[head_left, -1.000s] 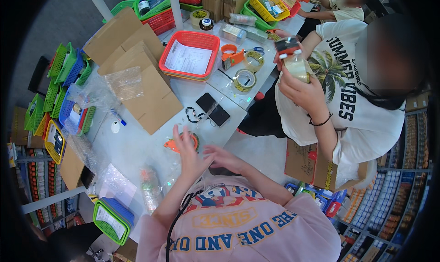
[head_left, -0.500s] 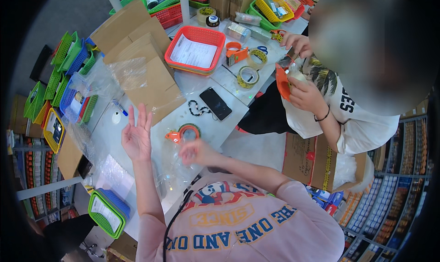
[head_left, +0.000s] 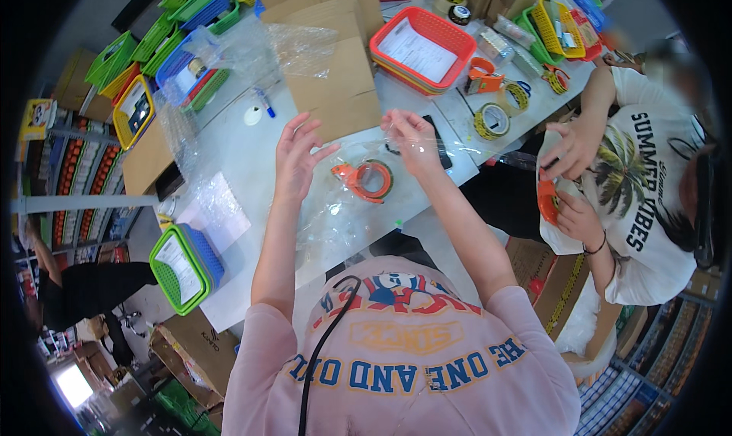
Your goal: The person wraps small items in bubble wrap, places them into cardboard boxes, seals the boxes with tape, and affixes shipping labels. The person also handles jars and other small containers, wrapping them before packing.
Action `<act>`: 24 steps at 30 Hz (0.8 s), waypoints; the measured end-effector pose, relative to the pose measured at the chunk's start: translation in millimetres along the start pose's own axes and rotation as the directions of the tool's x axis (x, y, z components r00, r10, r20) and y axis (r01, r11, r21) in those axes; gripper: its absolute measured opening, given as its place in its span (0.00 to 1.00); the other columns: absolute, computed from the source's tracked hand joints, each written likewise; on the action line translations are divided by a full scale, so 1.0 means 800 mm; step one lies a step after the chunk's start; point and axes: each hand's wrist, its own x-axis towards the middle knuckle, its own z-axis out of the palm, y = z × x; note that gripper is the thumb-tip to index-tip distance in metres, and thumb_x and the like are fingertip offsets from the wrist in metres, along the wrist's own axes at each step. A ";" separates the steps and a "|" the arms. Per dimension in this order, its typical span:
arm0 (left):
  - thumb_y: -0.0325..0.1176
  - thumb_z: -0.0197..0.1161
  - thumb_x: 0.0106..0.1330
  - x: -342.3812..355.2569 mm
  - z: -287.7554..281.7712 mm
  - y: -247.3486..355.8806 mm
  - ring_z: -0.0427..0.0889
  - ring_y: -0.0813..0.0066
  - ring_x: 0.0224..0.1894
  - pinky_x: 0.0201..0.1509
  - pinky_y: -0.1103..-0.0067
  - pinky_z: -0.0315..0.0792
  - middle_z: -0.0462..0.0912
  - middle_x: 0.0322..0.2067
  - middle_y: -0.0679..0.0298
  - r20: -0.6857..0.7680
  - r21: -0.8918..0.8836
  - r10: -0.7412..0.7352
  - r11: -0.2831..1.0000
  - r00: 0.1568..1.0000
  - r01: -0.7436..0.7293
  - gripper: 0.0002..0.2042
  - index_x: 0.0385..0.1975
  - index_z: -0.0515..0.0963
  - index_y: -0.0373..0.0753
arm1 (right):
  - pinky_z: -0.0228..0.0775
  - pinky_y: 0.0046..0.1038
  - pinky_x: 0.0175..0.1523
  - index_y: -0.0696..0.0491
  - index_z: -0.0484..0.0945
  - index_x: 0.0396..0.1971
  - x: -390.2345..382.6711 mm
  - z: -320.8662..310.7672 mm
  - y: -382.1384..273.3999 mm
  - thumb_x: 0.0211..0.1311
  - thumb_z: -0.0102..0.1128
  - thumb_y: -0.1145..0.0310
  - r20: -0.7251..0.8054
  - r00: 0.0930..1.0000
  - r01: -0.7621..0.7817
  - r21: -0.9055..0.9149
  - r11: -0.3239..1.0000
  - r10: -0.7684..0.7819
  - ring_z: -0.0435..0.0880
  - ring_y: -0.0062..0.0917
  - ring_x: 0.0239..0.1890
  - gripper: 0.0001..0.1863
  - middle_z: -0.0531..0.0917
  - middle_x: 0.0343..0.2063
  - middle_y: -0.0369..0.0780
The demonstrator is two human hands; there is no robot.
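Note:
My left hand (head_left: 297,157) is raised over the white table with its fingers apart and nothing visible in them. To its right, my right hand (head_left: 414,142) has its fingers closed on thin clear plastic film (head_left: 360,141), which stretches out on both sides of it. An orange tape dispenser with a roll of tape (head_left: 367,181) lies on the table between my forearms. More crumpled clear film (head_left: 328,234) lies nearer to me. A black phone (head_left: 440,141) is partly hidden behind my right hand. Brown cardboard sheets (head_left: 329,77) lie beyond both hands.
Stacked red baskets (head_left: 425,79) holding a paper stand at the far right. Nearby are tape rolls (head_left: 492,121) and another orange dispenser (head_left: 483,76). Green and blue baskets (head_left: 181,272) sit at the left edge. A co-worker (head_left: 621,169) at the right holds an orange dispenser.
My right hand has moved away from me, up beside the phone, with clear film in it. My left hand stays raised and open. The whole view has shifted and turned.

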 end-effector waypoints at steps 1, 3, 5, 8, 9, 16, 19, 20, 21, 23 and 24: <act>0.32 0.56 0.60 0.005 -0.007 0.000 0.75 0.75 0.41 0.51 0.71 0.73 0.74 0.46 0.59 -0.053 0.132 0.043 0.991 0.998 -0.036 0.22 0.55 0.65 0.37 | 0.65 0.18 0.30 0.56 0.76 0.35 -0.007 0.005 -0.006 0.63 0.56 0.55 0.019 0.999 -0.039 -0.132 0.991 0.042 0.76 0.16 0.25 0.17 0.80 0.29 0.35; 0.31 0.57 0.60 0.019 -0.051 0.016 0.74 0.77 0.41 0.47 0.76 0.72 0.75 0.44 0.60 -0.174 0.017 0.099 0.995 0.980 -0.097 0.19 0.52 0.68 0.37 | 0.65 0.19 0.31 0.55 0.76 0.37 -0.013 -0.010 -0.003 0.65 0.49 0.47 0.025 0.986 -0.161 -0.115 0.980 0.165 0.77 0.18 0.26 0.23 0.80 0.31 0.37; 0.31 0.57 0.60 0.012 -0.086 0.037 0.75 0.77 0.41 0.45 0.79 0.72 0.75 0.43 0.60 -0.240 0.172 0.130 0.981 0.962 -0.090 0.18 0.50 0.70 0.36 | 0.66 0.25 0.36 0.54 0.74 0.39 -0.022 -0.029 0.008 0.63 0.33 0.34 0.003 0.965 -0.260 -0.133 0.956 0.263 0.77 0.23 0.29 0.36 0.79 0.34 0.40; 0.33 0.59 0.59 -0.039 -0.126 0.051 0.75 0.71 0.43 0.48 0.76 0.71 0.76 0.43 0.58 -0.231 0.768 0.094 0.629 0.968 0.122 0.19 0.50 0.70 0.35 | 0.61 0.26 0.38 0.54 0.74 0.42 -0.056 -0.048 0.028 0.58 0.23 0.27 -0.032 0.924 -0.383 -0.087 0.920 0.381 0.77 0.27 0.35 0.44 0.80 0.37 0.41; 0.33 0.60 0.58 -0.068 -0.151 0.040 0.76 0.66 0.45 0.50 0.73 0.71 0.76 0.44 0.55 -0.242 0.906 0.042 0.367 0.969 0.211 0.21 0.51 0.70 0.34 | 0.62 0.27 0.39 0.54 0.73 0.46 -0.070 -0.056 0.038 0.55 0.22 0.25 0.068 0.901 -0.424 -0.064 0.903 0.428 0.76 0.29 0.37 0.47 0.80 0.40 0.43; 0.40 0.76 0.35 -0.226 -0.244 -0.030 0.62 0.46 0.59 0.61 0.62 0.62 0.60 0.58 0.45 -0.315 0.948 -0.163 -0.001 0.935 0.319 0.58 0.67 0.43 0.43 | 0.64 0.33 0.47 0.49 0.54 0.66 -0.150 -0.014 0.084 0.36 0.19 0.14 0.634 0.593 -0.697 0.096 0.711 0.496 0.73 0.33 0.45 0.64 0.67 0.59 0.45; 0.40 0.78 0.33 -0.229 -0.217 -0.031 0.64 0.48 0.58 0.58 0.62 0.64 0.62 0.57 0.46 -0.369 0.929 -0.116 -0.084 0.922 0.362 0.61 0.68 0.39 0.45 | 0.64 0.35 0.47 0.48 0.56 0.65 -0.129 0.006 0.125 0.38 0.19 0.15 0.591 0.633 -0.675 0.104 0.731 0.501 0.71 0.32 0.47 0.61 0.66 0.61 0.42; 0.40 0.78 0.32 -0.228 -0.214 -0.035 0.65 0.49 0.57 0.56 0.62 0.65 0.62 0.56 0.47 -0.366 0.928 -0.076 -0.102 0.927 0.358 0.62 0.68 0.39 0.45 | 0.63 0.36 0.47 0.48 0.58 0.64 -0.112 0.009 0.143 0.40 0.20 0.16 0.464 0.687 -0.624 -0.017 0.782 0.558 0.71 0.32 0.48 0.59 0.65 0.61 0.41; 0.40 0.78 0.32 -0.228 -0.214 -0.037 0.66 0.49 0.56 0.55 0.62 0.66 0.63 0.56 0.47 -0.361 0.927 -0.038 -0.123 0.932 0.355 0.62 0.68 0.40 0.45 | 0.63 0.37 0.48 0.47 0.61 0.62 -0.105 0.012 0.162 0.41 0.20 0.16 0.329 0.740 -0.575 -0.143 0.805 0.587 0.70 0.32 0.48 0.58 0.65 0.61 0.41; 0.40 0.79 0.31 -0.223 -0.206 -0.037 0.68 0.51 0.54 0.52 0.62 0.68 0.64 0.54 0.49 -0.364 0.920 -0.004 -0.155 0.931 0.359 0.62 0.68 0.39 0.46 | 0.59 0.41 0.51 0.48 0.68 0.55 -0.107 0.014 0.194 0.45 0.19 0.18 0.293 0.791 -0.552 -0.034 0.833 0.537 0.69 0.31 0.50 0.53 0.66 0.61 0.39; 0.40 0.79 0.31 -0.222 -0.196 -0.030 0.69 0.51 0.53 0.51 0.62 0.68 0.65 0.53 0.49 -0.381 0.912 -0.004 -0.167 0.925 0.375 0.63 0.68 0.39 0.47 | 0.58 0.42 0.53 0.48 0.71 0.51 -0.111 0.021 0.203 0.47 0.18 0.19 0.277 0.812 -0.539 0.016 0.842 0.514 0.69 0.30 0.51 0.52 0.66 0.61 0.39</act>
